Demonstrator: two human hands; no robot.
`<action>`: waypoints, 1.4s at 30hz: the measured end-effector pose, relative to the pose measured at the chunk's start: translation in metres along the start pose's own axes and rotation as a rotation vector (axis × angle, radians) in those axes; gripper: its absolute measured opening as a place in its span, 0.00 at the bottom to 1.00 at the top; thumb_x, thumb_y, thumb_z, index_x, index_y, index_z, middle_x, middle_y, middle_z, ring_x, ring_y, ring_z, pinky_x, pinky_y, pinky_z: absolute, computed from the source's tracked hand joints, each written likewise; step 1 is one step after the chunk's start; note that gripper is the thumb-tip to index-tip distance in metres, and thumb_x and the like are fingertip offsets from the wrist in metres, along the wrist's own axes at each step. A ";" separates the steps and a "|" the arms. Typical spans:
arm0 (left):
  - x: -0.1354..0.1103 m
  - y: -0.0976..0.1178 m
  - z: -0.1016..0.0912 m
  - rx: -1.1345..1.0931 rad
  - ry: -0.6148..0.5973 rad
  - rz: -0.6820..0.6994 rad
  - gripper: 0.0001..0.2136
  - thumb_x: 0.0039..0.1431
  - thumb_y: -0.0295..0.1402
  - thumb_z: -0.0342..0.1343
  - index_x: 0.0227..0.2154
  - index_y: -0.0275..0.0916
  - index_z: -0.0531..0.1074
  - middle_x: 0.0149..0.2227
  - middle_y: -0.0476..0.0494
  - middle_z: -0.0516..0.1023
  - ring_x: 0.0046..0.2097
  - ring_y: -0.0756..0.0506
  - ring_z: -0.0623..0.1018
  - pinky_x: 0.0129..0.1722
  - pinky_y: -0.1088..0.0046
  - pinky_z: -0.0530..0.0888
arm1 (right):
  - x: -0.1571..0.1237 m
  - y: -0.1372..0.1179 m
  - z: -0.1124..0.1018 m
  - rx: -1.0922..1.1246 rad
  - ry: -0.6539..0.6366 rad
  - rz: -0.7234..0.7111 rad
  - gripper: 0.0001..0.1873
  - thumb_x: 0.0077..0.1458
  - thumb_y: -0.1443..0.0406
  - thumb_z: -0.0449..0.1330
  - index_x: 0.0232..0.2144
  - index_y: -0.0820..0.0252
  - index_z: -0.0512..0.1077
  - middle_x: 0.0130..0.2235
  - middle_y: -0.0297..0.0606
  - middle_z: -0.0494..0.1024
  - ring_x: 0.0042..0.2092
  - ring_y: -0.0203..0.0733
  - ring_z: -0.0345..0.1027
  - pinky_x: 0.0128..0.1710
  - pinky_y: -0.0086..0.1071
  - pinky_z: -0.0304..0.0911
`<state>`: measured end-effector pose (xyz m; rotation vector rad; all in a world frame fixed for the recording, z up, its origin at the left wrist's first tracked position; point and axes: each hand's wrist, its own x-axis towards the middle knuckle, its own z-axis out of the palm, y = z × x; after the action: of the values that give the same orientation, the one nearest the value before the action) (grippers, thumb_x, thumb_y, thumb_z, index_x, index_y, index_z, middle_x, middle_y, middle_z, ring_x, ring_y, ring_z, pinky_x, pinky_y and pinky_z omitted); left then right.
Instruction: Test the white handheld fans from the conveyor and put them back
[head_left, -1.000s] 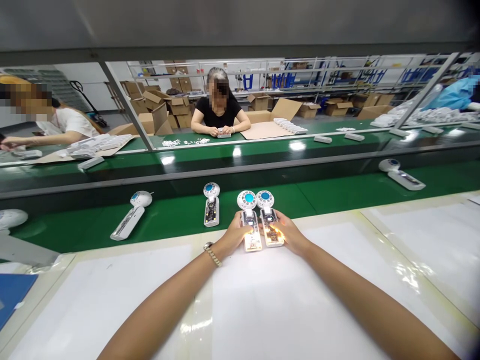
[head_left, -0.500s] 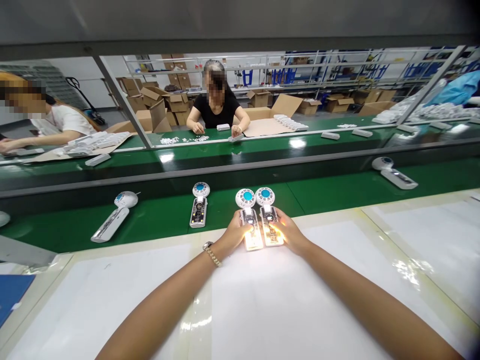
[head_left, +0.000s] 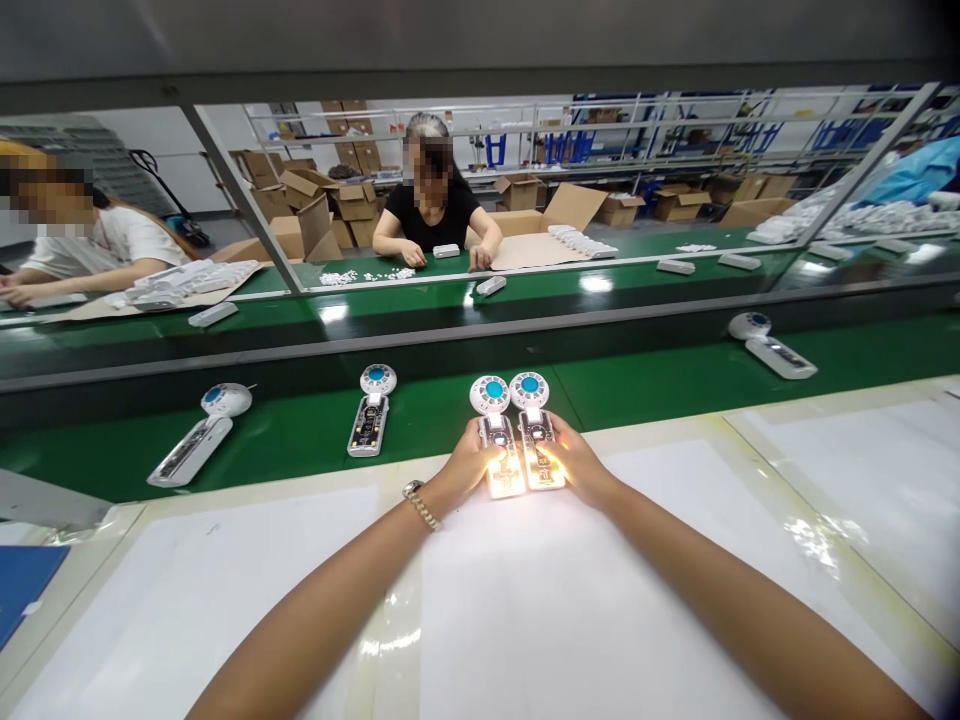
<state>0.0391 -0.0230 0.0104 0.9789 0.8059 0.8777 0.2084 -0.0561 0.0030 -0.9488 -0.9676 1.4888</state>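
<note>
Three devices (head_left: 373, 410) slid left on the belt (head_left: 285, 450); left hand (head_left: 465, 465) and right hand (head_left: 579, 463) each grip one lit device (head_left: 505, 484).

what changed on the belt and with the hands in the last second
The loose white devices on the green conveyor belt all slid left in view: the nearest one, the one further left and the one far right. Nothing was taken up or let go by the person: the left hand and right hand stayed on the lit left device and lit right device.
</note>
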 end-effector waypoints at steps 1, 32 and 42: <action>0.000 0.000 0.000 -0.003 -0.001 0.003 0.22 0.42 0.22 0.56 0.42 0.39 0.60 0.42 0.43 0.72 0.43 0.44 0.74 0.43 0.63 0.70 | 0.000 0.000 0.000 0.011 -0.003 0.003 0.23 0.46 0.65 0.60 0.46 0.52 0.64 0.40 0.36 0.74 0.41 0.44 0.69 0.41 0.38 0.65; 0.000 0.003 0.004 -0.056 0.000 -0.017 0.20 0.41 0.21 0.55 0.40 0.38 0.60 0.38 0.46 0.71 0.39 0.46 0.74 0.39 0.68 0.70 | 0.000 -0.003 0.001 0.053 0.011 0.019 0.22 0.44 0.65 0.61 0.44 0.54 0.63 0.38 0.35 0.75 0.38 0.43 0.71 0.38 0.37 0.67; 0.000 0.003 0.003 -0.074 -0.029 0.000 0.23 0.39 0.20 0.59 0.40 0.38 0.60 0.36 0.47 0.71 0.39 0.46 0.74 0.41 0.66 0.69 | 0.000 -0.004 0.002 0.116 -0.021 0.029 0.25 0.42 0.67 0.62 0.44 0.53 0.61 0.39 0.34 0.75 0.38 0.42 0.71 0.38 0.37 0.67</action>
<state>0.0408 -0.0230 0.0137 0.9251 0.7440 0.8857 0.2084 -0.0558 0.0073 -0.8689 -0.8760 1.5640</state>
